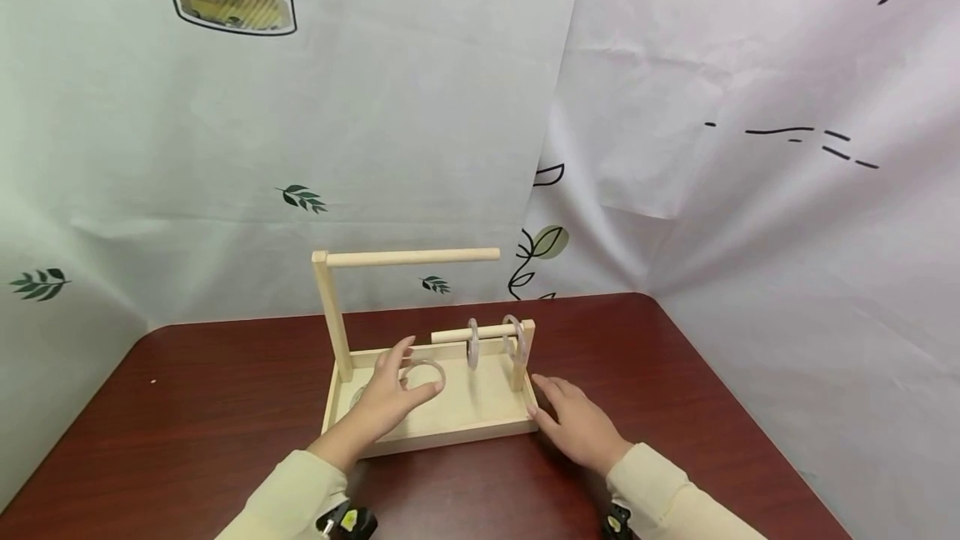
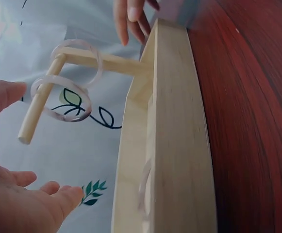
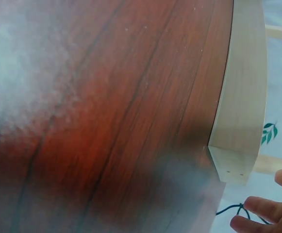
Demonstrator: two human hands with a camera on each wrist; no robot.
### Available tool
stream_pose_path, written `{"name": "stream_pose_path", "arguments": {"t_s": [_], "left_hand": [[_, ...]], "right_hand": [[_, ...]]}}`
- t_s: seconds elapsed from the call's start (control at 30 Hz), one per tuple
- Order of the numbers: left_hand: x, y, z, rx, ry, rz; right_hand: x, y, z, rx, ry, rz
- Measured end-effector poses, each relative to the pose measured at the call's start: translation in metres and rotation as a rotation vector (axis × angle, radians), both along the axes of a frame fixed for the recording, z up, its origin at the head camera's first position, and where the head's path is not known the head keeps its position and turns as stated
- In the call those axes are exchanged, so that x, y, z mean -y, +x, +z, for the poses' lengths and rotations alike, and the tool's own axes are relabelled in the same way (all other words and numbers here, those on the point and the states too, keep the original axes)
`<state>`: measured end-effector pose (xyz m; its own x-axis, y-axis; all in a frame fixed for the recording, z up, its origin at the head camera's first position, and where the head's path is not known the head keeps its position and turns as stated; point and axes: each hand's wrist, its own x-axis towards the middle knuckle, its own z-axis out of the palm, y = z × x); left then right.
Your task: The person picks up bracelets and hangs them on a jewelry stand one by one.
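Observation:
My left hand [image 1: 390, 397] hovers over a light wooden tray stand [image 1: 442, 442], thumb and fingers spread apart. Between them, in the head view, shows a clear bangle [image 1: 443, 372]; the left wrist view has one bangle [image 2: 144, 189] low inside the tray, clear of the fingers. Another bangle [image 1: 358, 396] is partly hidden behind my left hand. Two pale bangles hang on the stand's short bar [image 1: 450, 336], one mid-bar [image 1: 473, 344] and one [image 1: 522, 344] by its post. My right hand [image 1: 581, 427] is at the tray's right end, fingers extended; contact is hard to tell.
A taller post [image 1: 332, 315] with a long bar [image 1: 412, 257] rises from the tray's left end. The stand rests on a dark red wooden table [image 1: 225, 407]. Behind it hangs a white printed cloth [image 1: 420, 107], and another stretch runs along the right.

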<state>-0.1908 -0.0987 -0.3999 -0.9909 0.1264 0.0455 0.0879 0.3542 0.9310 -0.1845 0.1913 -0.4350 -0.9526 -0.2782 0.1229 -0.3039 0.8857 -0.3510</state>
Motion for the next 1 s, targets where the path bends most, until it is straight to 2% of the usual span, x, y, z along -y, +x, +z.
{"name": "stream_pose_path", "arguments": {"t_s": [0.17,0.3,0.7,1.0], "left_hand": [[0.019,0.010,0.008,-0.074,-0.208,0.001],[0.034,0.015,0.009,-0.111,-0.310,0.004],[0.072,0.028,-0.001,-0.229,-0.495,0.033],[0.095,0.032,-0.015,-0.247,-0.586,0.028]], "right_hand": [[0.001,0.004,0.002,-0.052,0.030,0.023],[0.002,0.005,0.003,-0.098,0.048,0.037],[0.013,0.009,0.004,-0.194,0.054,0.158],[0.024,0.011,0.006,-0.210,0.053,0.210]]}}
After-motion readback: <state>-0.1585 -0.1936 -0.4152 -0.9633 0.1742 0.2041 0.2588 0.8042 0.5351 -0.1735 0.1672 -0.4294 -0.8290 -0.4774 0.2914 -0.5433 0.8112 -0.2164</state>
